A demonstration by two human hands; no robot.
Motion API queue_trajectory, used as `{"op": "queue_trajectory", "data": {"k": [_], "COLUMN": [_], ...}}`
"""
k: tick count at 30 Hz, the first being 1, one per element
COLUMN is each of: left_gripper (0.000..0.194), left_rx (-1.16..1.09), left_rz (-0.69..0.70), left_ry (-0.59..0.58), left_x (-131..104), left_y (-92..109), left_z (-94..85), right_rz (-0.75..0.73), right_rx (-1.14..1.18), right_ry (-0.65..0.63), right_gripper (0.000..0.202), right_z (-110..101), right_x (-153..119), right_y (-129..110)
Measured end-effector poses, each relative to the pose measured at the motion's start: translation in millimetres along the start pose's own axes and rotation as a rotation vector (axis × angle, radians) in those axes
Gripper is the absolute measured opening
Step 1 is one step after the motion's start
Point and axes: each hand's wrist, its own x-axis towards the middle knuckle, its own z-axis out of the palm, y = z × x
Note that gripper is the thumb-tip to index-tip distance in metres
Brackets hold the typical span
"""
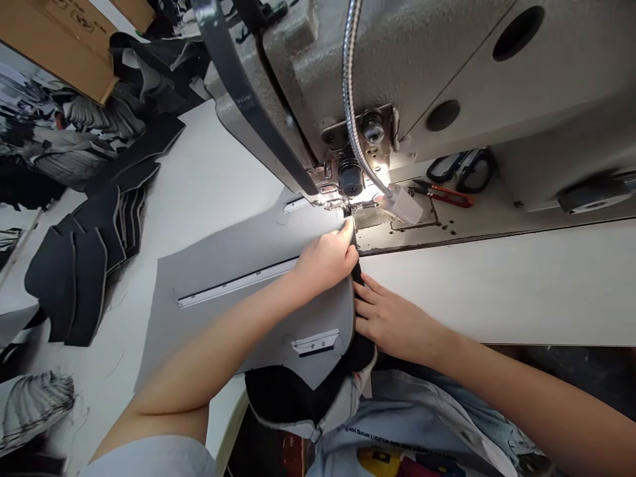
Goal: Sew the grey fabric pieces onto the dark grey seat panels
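A grey fabric panel (218, 252) with white strips lies under the needle area of a sewing machine (348, 189). Black fabric (288, 397) shows beneath it and hangs over the table's front edge. My left hand (330, 255) presses on the panel's right edge just in front of the presser foot, its index finger pointing at the foot and the other fingers curled. My right hand (385, 311) lies at the seam edge nearer to me, fingers spread and touching the black fabric's border. The fingertips of my right hand rest beside the grey panel.
Black-handled scissors (462, 169) and red snips (444, 194) lie behind the machine's lamp (402, 204). Stacked dark fabric pieces (89, 258) are on the left of the white table (497, 285). Cardboard box (64, 43) and fabric bundles stand at the upper left.
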Motion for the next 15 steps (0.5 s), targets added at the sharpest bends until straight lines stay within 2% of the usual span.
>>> {"op": "queue_trajectory", "data": {"k": [2,5,9,11,15], "left_gripper": [0.073,0.088,0.084,0.077,0.068], "left_rx": [0.060,0.076,-0.036,-0.131,-0.279], "left_rz": [-0.005,-0.003,0.011,0.027,0.120], "left_ry": [-0.009,-0.135,-0.263,-0.238,-0.088], "left_x": [-7.8,-22.9,-36.4,-37.1,-33.0], "left_y": [6.4,8.0,-3.0,-13.0,-30.6], "left_z": [-0.5,-3.1,-3.8,-0.7,6.5], "right_rz": [0.010,0.008,-0.021,0.039,0.172], "right_rx": [0.089,0.242,0.306,0.305,0.283], "right_ry": [-0.057,-0.120,-0.151,-0.113,-0.019], "right_gripper": [0.026,0.037,0.043,0.041,0.036], "right_z": [-5.5,-15.2,-19.5,-14.4,0.4], "right_x": [-0.6,-3.2,-2.0,2.7,12.3], "right_y": [5.0,13.0,11.2,1.8,-18.2]}}
